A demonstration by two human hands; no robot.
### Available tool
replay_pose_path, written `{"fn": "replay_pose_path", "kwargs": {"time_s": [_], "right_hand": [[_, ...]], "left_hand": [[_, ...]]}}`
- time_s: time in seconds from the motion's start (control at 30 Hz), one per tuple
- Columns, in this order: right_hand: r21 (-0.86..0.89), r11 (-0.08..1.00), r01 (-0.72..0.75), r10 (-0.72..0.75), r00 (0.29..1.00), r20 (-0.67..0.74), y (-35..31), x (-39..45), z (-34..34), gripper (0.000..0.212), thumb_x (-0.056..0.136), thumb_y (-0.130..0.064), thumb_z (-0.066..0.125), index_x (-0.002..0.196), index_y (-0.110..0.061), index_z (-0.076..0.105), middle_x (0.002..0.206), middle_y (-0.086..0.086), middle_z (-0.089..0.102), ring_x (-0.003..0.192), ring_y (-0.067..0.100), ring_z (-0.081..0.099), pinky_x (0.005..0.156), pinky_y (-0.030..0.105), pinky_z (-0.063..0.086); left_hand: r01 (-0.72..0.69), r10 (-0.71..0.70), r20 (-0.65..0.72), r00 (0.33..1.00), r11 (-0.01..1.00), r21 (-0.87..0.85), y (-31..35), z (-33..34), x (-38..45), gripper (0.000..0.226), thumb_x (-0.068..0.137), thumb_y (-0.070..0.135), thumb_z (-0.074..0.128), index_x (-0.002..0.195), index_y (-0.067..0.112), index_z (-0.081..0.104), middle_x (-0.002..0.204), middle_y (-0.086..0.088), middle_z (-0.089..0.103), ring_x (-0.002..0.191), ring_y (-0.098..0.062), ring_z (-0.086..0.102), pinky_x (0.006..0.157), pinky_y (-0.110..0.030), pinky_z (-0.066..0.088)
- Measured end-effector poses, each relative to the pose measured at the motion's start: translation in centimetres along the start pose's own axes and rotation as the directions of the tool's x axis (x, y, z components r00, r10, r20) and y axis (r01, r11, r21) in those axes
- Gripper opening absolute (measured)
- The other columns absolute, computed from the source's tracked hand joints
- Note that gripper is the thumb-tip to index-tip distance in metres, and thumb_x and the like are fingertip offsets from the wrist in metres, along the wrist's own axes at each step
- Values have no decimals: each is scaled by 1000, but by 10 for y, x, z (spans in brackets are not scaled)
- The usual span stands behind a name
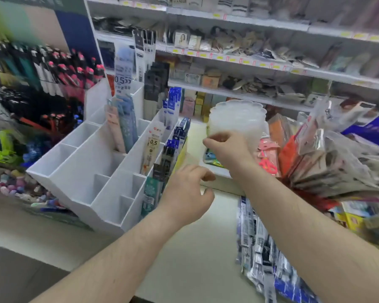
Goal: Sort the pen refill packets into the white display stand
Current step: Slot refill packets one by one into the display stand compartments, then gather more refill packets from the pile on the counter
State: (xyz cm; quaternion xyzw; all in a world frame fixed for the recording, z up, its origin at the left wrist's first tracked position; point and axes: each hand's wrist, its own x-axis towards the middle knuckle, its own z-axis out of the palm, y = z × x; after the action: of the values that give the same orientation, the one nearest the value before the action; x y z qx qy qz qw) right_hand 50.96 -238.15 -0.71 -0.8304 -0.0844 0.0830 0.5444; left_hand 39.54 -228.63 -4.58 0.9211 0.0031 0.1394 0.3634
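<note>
a long run of white shelving (239, 60), stocked with blurred small goods and yellow price tags, is seen across the back. below it a pale counter (195, 248) is spread toward the viewer. on the counter's left the white display stand (79, 178) is set at an angle, stepped in tiers and cut into narrow compartments. several front and left compartments are seen bare, while pen refill packets (127, 121) are stood upright in the middle and rear ones, one marked 0.5 (151, 149). dark and blue packets (173, 149) are lined along the stand's right edge, just beside it. to the left of the stand a rack of pens (59, 71) with pink caps is seen, blurred.

at the right a fanned heap of clear-wrapped goods (337, 162) is piled, and on the counter near the right forearm a loose pile of refill packets (269, 254) in silver and blue is laid flat.

a stack of translucent scalloped plastic dishes (236, 119) is held up behind the stand's right side, pinched at its lower left rim by the right hand (225, 149). the left hand (186, 193) is held apart from the right, lower and nearer the stand, its fingers loosely curled; nothing is seen in it, and the stand is not touched by it.
</note>
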Motion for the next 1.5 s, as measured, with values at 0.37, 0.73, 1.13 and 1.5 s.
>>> {"fn": "replay_pose_path", "kwargs": {"time_s": [0.37, 0.73, 1.13, 1.5], "right_hand": [[30, 936, -351, 351, 923, -160, 124, -106, -83, 12, 90, -21, 71, 78, -23, 70, 79, -7, 67, 76, 9, 62, 69, 24, 47], [-848, 414, -332, 644, 765, 14, 174, -205, -74, 38, 85, -38, 61, 65, -22, 34, 69, -4, 41, 79, 24, 52, 59, 27, 39], [-602, 564, -565, 759, 642, 108, 159, -198, -102, 22, 77, -24, 60, 60, -13, 52, 49, 2, 62, 49, 14, 56, 52, 22, 43], [-28, 706, -707, 702, 696, 151, 150, -133, -88, 15, 87, -21, 67, 86, -7, 63, 52, 2, 53, 41, 13, 49, 42, 23, 33]], "left_hand": [[42, -29, 432, 901, 999, -19, 11, 120, -16, 34, 85, 14, 61, 118, 19, 66, 118, 5, 62, 114, -15, 52, 97, -22, 39], [-201, -25, 722, 691, 953, 226, -8, 191, -11, 55, 101, 35, 45, 153, 39, 28, 166, 5, 11, 152, -24, 5, 121, -45, 17], [-244, -20, 715, 699, 933, 264, -20, 197, -13, 45, 103, 45, 34, 148, 43, 34, 165, 8, 12, 151, -25, 1, 120, -47, 11], [-213, -24, 677, 735, 941, 264, -29, 185, -19, 44, 102, 38, 41, 145, 39, 41, 163, 8, 17, 151, -24, 7, 118, -41, 15]]}}
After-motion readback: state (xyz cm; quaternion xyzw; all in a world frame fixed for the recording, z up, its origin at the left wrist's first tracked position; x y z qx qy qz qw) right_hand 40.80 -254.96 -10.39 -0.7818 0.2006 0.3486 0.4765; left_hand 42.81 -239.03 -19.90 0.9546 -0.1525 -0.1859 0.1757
